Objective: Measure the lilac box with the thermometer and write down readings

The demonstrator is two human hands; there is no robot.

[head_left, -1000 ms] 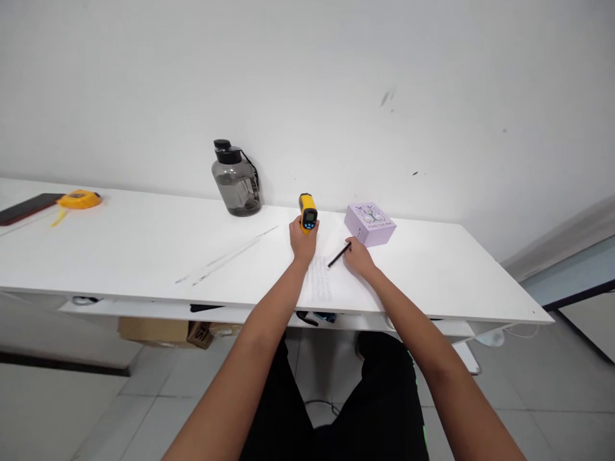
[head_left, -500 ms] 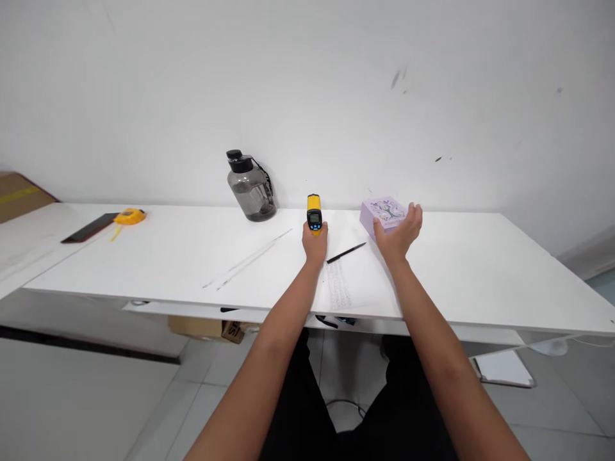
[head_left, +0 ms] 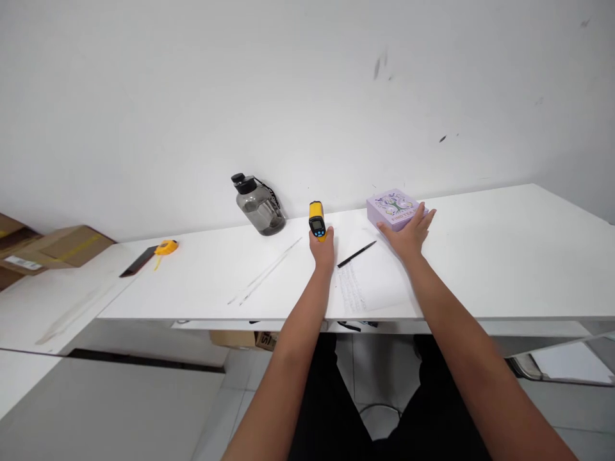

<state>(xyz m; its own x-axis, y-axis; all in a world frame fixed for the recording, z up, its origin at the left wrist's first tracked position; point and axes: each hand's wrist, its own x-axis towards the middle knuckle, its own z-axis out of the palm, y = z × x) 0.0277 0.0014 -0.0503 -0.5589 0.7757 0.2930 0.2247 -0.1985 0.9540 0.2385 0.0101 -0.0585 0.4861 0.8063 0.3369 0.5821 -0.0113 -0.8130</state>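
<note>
**Yellow, lilac and white**

The thermometer gun [head_left: 318, 226] is yellow with a black face and a blue screen. The box [head_left: 393, 208] is lilac with a dark tree pattern on its lid. The pen [head_left: 356, 254] is black, the bottle [head_left: 257, 206] smoky grey with a black cap, the tape measure [head_left: 166, 246] yellow, the table [head_left: 504, 256] white.

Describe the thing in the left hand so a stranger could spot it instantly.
On the white desk against the wall, look mid-desk, between the smoky-grey water jug and the lilac box. The left hand holds a yellow pistol-shaped thermometer upright. It alone has a small blue screen; the other yellow item, a tape measure, lies far left.
</note>
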